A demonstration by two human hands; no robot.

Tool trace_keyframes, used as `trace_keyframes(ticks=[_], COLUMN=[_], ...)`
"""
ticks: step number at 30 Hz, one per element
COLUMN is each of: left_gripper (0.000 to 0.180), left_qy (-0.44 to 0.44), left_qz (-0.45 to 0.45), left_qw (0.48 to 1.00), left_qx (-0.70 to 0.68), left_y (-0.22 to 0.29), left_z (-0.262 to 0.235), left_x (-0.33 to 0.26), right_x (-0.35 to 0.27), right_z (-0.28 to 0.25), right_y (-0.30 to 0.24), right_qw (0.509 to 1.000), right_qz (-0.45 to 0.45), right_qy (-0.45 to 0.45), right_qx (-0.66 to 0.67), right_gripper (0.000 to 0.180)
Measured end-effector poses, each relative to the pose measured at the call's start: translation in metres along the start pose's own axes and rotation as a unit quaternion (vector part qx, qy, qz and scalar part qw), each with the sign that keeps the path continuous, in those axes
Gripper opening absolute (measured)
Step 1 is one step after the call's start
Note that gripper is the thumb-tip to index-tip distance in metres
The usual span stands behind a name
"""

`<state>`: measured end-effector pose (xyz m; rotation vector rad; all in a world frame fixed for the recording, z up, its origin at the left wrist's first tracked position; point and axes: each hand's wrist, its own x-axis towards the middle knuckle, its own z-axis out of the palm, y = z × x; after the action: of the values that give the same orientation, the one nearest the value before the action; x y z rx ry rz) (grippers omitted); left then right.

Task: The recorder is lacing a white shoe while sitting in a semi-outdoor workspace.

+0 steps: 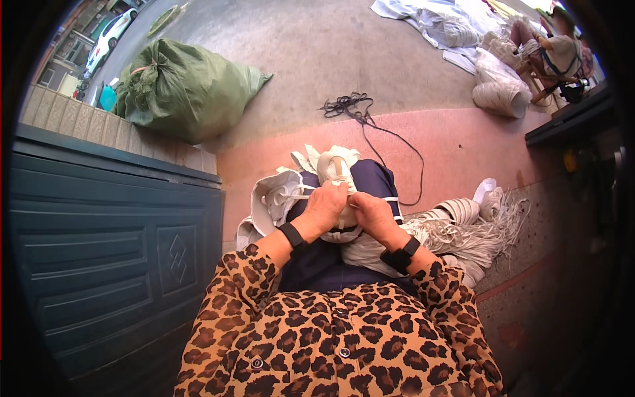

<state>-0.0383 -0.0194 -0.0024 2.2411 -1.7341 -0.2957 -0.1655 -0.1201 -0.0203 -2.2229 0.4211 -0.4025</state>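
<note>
A cream-white shoe upper lies across my lap, its toe end pointing away from me. My left hand is closed on its left side, thumb and fingers pinched near the lacing area. Close beside it, my right hand is closed too, fingertips pinched at the upper's right side; what is between them is too small to make out. Left of my left hand, more off-white shoe uppers sit nested against my leg, a pale lace looping from them. A thick bundle of off-white shoelaces spreads beside my right forearm.
A stuffed green sack stands at the far left, beyond a blue panelled door. Tangled black cord lies on the floor ahead. At the far right are a white sack, pale cloth and a seated person.
</note>
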Motion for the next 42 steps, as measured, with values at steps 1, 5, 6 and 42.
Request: trace_keyframes(ticks=[1,5,6,42], left_gripper=[0.030,0.043,0.047,0.042], left_qy=[0.025,0.049,0.034,-0.071], left_qz=[0.014,0.006,0.014,-0.084], left_qw=[1.000,0.999,0.999,0.987], left_qx=[0.003,0.003,0.016,-0.116], left_y=[0.000,-0.002,-0.002,-0.012], left_z=[0.000,-0.006,-0.008,-0.043], left_x=[-0.001,-0.007,-0.008,-0.019], right_x=[0.001,0.008,0.009,0.024], right_z=[0.000,-0.003,-0.004,-0.008], right_y=[0.000,-0.005,-0.007,-0.030], right_qw=[1.000,0.999,0.999,0.928], right_qz=[-0.002,0.023,0.027,-0.218], right_qy=[0.002,-0.026,-0.031,-0.105], right_qx=[-0.001,-0.014,-0.010,-0.284], right_gripper=[0.008,0.011,0.011,0.020])
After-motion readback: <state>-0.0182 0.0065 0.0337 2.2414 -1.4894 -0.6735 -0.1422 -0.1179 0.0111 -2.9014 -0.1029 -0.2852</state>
